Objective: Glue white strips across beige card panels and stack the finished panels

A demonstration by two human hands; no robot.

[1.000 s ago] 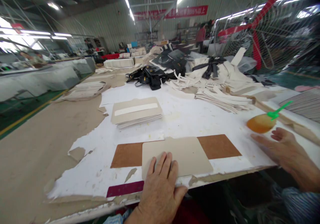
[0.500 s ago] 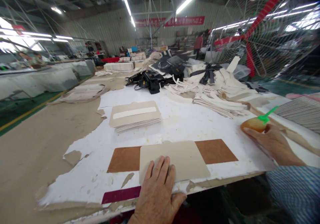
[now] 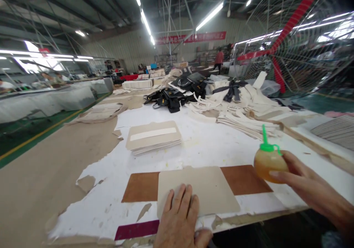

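Tabletop [image 3: 204, 148], mostly white, with a flat beige panel [image 3: 212, 190] with rounded corners near its close edge, brown leather-like pieces [image 3: 240, 178] showing either side. The left hand [image 3: 178, 218] rests on the panel, fingers slightly spread and gripping nothing, probably to stop it sliding. The right hand [image 3: 301, 176] has its fingers around a round translucent bottle [image 3: 269, 163] of amber liquid [image 3: 265, 172], green nozzle [image 3: 264, 137] upward, likely to prevent drips. No label shows on it; white characters on a distant red banner [image 3: 204, 37] are too blurred to read.

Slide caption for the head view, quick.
Left hand rests on a beige panel; right hand holds a green-capped bottle upright.
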